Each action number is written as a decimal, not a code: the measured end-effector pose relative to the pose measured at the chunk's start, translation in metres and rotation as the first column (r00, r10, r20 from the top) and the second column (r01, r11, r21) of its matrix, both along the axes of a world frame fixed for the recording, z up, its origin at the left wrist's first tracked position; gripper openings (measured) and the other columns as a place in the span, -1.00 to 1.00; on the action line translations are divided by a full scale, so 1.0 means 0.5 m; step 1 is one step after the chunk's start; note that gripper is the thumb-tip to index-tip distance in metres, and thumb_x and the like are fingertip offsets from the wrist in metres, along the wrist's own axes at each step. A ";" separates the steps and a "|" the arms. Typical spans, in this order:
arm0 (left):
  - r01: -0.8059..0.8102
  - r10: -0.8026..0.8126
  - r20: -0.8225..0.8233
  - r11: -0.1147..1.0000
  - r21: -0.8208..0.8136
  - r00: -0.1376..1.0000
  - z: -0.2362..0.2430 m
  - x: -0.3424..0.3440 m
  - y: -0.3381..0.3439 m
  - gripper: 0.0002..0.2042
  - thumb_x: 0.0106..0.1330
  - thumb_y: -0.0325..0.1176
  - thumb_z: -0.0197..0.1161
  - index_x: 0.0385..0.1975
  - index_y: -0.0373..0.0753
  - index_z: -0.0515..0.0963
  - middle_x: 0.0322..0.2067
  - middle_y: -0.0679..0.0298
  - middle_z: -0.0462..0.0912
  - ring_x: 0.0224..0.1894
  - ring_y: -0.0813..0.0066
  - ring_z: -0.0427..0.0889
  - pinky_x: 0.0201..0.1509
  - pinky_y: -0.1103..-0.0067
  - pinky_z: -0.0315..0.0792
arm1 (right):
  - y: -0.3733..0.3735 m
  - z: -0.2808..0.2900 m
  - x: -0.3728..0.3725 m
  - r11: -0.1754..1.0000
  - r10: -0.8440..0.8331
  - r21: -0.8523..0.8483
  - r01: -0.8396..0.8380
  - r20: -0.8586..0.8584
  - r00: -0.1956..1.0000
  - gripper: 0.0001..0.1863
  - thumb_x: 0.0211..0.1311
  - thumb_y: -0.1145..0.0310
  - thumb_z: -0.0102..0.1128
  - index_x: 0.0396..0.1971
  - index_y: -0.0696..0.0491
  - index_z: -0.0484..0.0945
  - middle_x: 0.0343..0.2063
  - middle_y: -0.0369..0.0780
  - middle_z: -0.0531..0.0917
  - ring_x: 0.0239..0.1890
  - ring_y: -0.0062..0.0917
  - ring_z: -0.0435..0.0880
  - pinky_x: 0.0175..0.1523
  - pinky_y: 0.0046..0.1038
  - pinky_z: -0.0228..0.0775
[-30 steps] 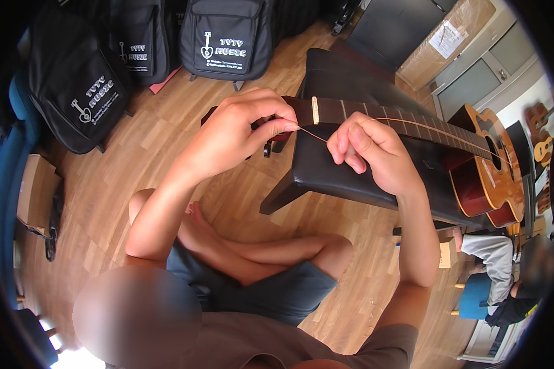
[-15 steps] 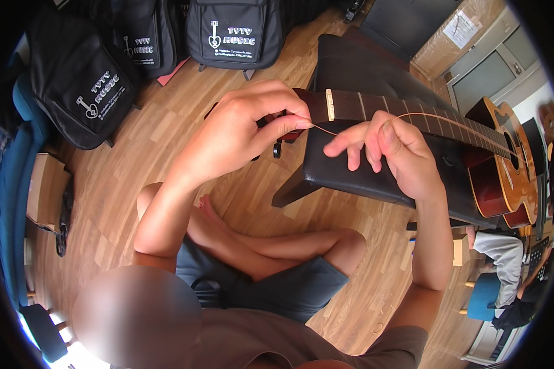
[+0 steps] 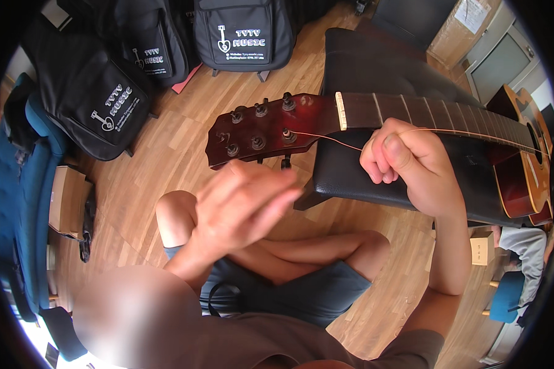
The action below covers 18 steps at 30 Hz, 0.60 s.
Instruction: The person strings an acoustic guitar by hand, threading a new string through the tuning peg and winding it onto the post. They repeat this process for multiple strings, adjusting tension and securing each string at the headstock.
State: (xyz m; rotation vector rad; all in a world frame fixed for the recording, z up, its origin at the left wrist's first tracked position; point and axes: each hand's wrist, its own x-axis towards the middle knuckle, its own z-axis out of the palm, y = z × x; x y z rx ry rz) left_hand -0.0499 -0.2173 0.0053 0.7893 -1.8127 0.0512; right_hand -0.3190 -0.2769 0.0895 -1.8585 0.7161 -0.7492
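An acoustic guitar lies with its fretted neck [image 3: 425,109] over a black padded bench [image 3: 351,182]. Its dark red headstock [image 3: 250,128] reaches past the bench's left end and carries several tuning posts. A thin copper-coloured guitar string [image 3: 329,138] runs from one post to my right hand [image 3: 409,161], then along the neck toward the body [image 3: 525,178] at the far right. My right hand is closed around that string, beside the neck just past the white nut [image 3: 341,111]. Below the headstock, apart from it, is my left hand [image 3: 243,203], its fingers smeared by motion.
Black gig bags [image 3: 246,34] stand at the back left. A blue sofa [image 3: 15,203] lines the left side, with a cardboard box [image 3: 68,200] by it. To the right are a small box [image 3: 482,248], a blue stool [image 3: 506,297] and another person's grey-clothed leg [image 3: 526,249].
My left hand has let go of the string near the headstock and dropped toward me, uncovering the tuning posts. My right hand's fingers have curled in around the string. The view has shifted slightly.
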 end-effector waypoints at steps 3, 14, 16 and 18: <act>-0.116 0.114 0.131 0.993 0.007 0.985 -0.023 -0.005 0.000 -0.56 0.06 -0.57 0.67 -0.01 -0.26 0.74 -0.20 0.25 0.65 -0.29 0.41 0.71 -0.37 0.56 0.58 | 0.001 -0.007 0.001 1.000 0.005 -0.013 -0.004 0.048 0.999 -0.55 0.74 0.20 -0.02 -0.39 0.20 0.53 -0.44 -0.29 0.55 -0.42 -0.63 0.46 -0.27 -0.53 0.37; -0.138 0.136 0.148 0.990 0.007 0.980 -0.026 0.004 -0.026 -0.56 0.07 -0.59 0.64 -0.01 -0.25 0.71 -0.17 0.23 0.69 -0.20 0.32 0.74 -0.24 0.45 0.62 | 0.003 -0.005 0.009 0.993 -0.098 -0.060 0.098 0.011 0.995 -0.55 0.73 0.19 -0.03 -0.45 0.12 0.48 -0.46 -0.26 0.62 -0.46 -0.68 0.45 -0.33 -0.60 0.32; -0.107 0.106 0.104 0.994 0.005 0.989 -0.028 0.004 -0.033 -0.58 0.05 -0.59 0.64 -0.04 -0.26 0.71 -0.19 0.21 0.70 -0.22 0.30 0.73 -0.26 0.44 0.62 | 0.005 -0.007 0.009 0.991 -0.124 -0.041 0.124 0.011 0.992 -0.54 0.73 0.18 -0.05 -0.47 0.09 0.45 -0.47 -0.26 0.63 -0.46 -0.70 0.45 -0.33 -0.62 0.31; -0.090 0.091 0.072 0.996 -0.012 0.993 -0.032 0.005 -0.039 -0.58 0.03 -0.58 0.66 -0.08 -0.27 0.70 -0.21 0.20 0.70 -0.25 0.30 0.73 -0.28 0.44 0.60 | 0.003 -0.008 0.013 0.990 -0.130 -0.056 0.130 0.007 0.991 -0.52 0.74 0.13 -0.08 -0.46 0.07 0.42 -0.48 -0.23 0.62 -0.47 -0.69 0.45 -0.36 -0.62 0.29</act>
